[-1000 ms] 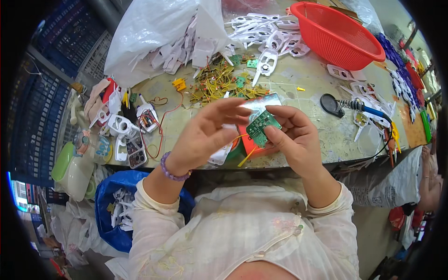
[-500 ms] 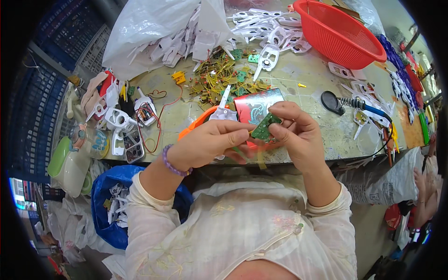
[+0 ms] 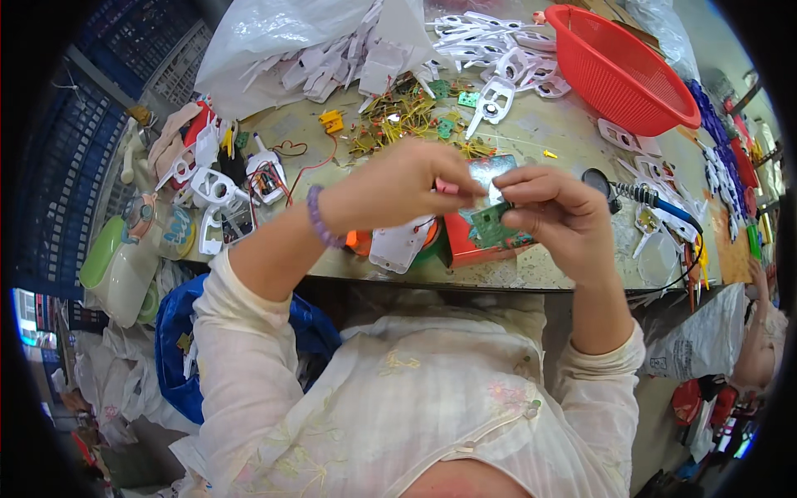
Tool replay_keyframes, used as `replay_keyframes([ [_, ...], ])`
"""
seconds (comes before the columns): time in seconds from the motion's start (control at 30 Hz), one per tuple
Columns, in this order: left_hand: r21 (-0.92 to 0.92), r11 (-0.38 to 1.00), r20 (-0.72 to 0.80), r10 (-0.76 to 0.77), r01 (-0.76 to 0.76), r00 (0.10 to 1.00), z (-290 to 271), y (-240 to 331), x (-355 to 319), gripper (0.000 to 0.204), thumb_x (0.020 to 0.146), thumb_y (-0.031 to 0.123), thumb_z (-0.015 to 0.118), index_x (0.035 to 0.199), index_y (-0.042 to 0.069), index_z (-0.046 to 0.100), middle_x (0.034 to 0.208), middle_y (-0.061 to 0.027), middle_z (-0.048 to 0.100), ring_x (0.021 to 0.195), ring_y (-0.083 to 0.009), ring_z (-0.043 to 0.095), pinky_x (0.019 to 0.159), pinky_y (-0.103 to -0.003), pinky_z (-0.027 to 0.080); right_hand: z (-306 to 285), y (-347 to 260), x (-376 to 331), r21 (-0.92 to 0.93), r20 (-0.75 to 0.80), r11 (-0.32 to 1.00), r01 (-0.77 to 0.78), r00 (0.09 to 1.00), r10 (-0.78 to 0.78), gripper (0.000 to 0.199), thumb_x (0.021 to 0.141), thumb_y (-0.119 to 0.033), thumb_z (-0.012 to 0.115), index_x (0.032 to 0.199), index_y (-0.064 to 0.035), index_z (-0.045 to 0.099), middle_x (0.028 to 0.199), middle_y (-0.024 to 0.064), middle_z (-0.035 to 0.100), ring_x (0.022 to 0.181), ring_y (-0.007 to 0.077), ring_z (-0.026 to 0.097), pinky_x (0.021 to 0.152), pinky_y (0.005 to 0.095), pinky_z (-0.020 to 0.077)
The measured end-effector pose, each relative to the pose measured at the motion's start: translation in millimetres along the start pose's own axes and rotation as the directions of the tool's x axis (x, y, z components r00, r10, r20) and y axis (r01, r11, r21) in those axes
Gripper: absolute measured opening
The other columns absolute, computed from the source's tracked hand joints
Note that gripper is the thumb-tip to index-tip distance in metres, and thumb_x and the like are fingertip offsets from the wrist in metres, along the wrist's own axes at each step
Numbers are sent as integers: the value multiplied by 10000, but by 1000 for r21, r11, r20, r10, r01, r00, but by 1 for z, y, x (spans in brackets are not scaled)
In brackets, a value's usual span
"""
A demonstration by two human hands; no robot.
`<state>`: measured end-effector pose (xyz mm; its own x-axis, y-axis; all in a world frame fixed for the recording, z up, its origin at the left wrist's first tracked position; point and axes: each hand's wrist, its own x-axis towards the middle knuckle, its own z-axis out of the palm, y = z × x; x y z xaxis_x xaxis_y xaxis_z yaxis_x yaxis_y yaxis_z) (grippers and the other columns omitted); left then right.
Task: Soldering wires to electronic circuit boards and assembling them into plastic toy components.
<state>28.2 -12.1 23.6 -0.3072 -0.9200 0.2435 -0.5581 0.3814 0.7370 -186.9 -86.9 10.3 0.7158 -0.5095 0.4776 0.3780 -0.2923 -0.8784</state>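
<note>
Green circuit board (image 3: 490,222), small and thin, sits pinched in my right hand (image 3: 552,217) above the table's (image 3: 531,133) near edge. My left hand (image 3: 398,187) closes on something pink (image 3: 447,187), perhaps a tool; I can't quite tell. The board looks light, stiff and fragile, so I'd grip its edges.

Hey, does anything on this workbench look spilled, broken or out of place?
Nothing looks damaged. The tangle of yellow-wired small parts lies loose across the bench top, and the white plastic shells spill out of the clear bag. Both hands hold a small green circuit board with their fingers.
</note>
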Motion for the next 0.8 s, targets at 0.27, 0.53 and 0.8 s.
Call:
replay_keyframes([
  [0.27, 415, 886, -99, 269, -206, 958, -6, -34, 21, 127, 773, 118, 688, 879, 48, 682, 874, -77, 641, 831, -266, 599, 733, -352, 478, -4, 9, 40, -729, 530, 598, 333, 828, 185, 103, 759, -47, 668, 861, -46, 678, 923, 76, 651, 856, 259, 608, 813, 366, 450],
  [0.53, 343, 935, 23, -106, 91, 994, -16, -10, -58, 577, 669, 160, 775, 1185, 35, 548, 1204, -135, 556, 1137, -293, 514, 976, -375, 404, -16, 32, 35, -687, 369, 645, 334, 925, -87, 186, 745, -70, 699, 924, -39, 656, 976, 96, 630, 952, 287, 564, 837, 386, 449],
  [0.8, 471, 876, 12, -129, 108, 992, 13, -13, -82, 829, 534, 243, 845, 1251, 36, 484, 1244, -135, 516, 1238, -323, 419, 1030, -435, 343, 12, 40, 45, -758, 362, 605, 244, 929, 79, 121, 749, -89, 693, 859, -69, 648, 924, 54, 625, 935, 255, 551, 853, 369, 407],
])
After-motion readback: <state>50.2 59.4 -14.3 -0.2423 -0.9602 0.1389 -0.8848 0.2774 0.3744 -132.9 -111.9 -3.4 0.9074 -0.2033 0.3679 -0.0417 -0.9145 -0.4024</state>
